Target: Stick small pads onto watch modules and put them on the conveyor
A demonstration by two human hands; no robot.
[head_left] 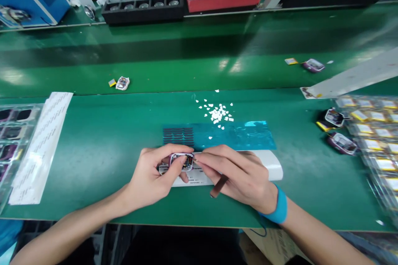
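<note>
1. L hand [161, 172] is clamping a small purple-and-white casing w/ exposed innards [189, 163], thumb over the inside, fingers behind; prob. so it's sitting steady and facing up.
2. R hand [231, 169] is gripping a slim brown pen-like tool [219, 186], fingers together round it, tip pointing at the casing's R edge; a low, pen-style grip, presumably for fine control. Exact tip contact: can't tell.
3. Casing is being held just above a white printed sheet [192, 181], centre front, likely b/c that's in easy reach of both hands.
4. Beyond it, a shiny teal film [233, 136] is lying flat w/ thin dark strips [178, 136] at its L end; tiny white bits [218, 114] are lying scattered behind, mostly bunched, seemingly handy for picking.
5. Smooth green benchtop [102, 140] is carrying it all: long white paper strip [42, 149] at L, clear plastic tray of yellow-edged silver pieces [384, 165] at far R, a black casing [334, 118] resting beside it.
6. Room: at the back, a blue boxy machine [34, 0] and a black compartment tray [143, 13] are standing near a red-and-black box [224, 4].
</note>
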